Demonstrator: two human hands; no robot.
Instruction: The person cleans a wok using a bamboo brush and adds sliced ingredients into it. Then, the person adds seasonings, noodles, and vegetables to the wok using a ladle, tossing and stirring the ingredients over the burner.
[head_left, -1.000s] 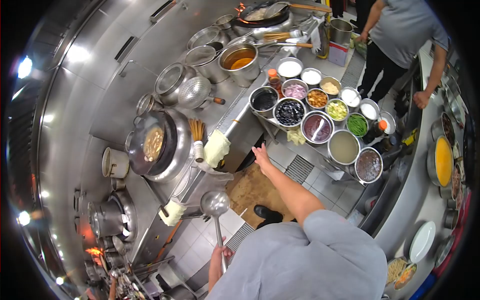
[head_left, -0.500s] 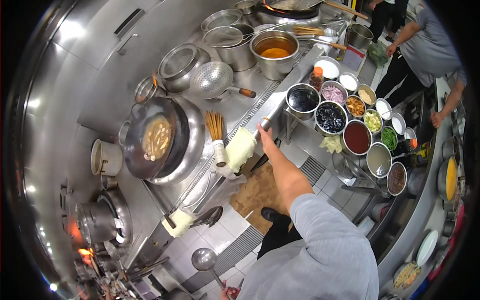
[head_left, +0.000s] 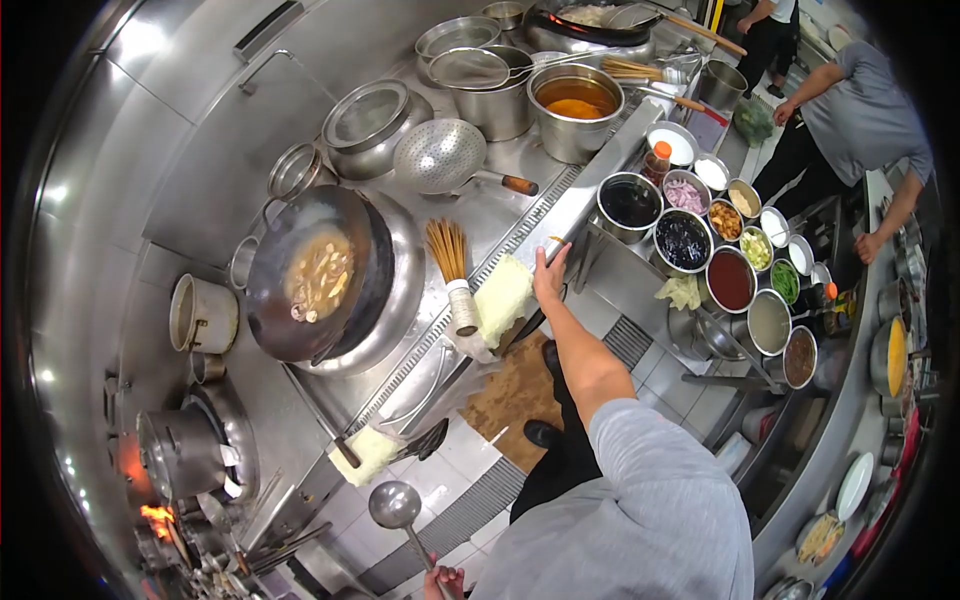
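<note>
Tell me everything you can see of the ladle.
The ladle, grey and shiny like steel, has a round bowl on a long, thin handle. The left hand grips the handle near the picture's bottom edge. The bowl points up-left in view, against pale floor tiles, apparently touching nothing. Any contents can't be made out.

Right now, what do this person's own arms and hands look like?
The right arm wears a loose, short grey sleeve with no marking visible. Below it, the arm and the right hand are bare, without glove, watch or band in view. The left hand is also ungloved; its sleeve cannot be made out.
</note>
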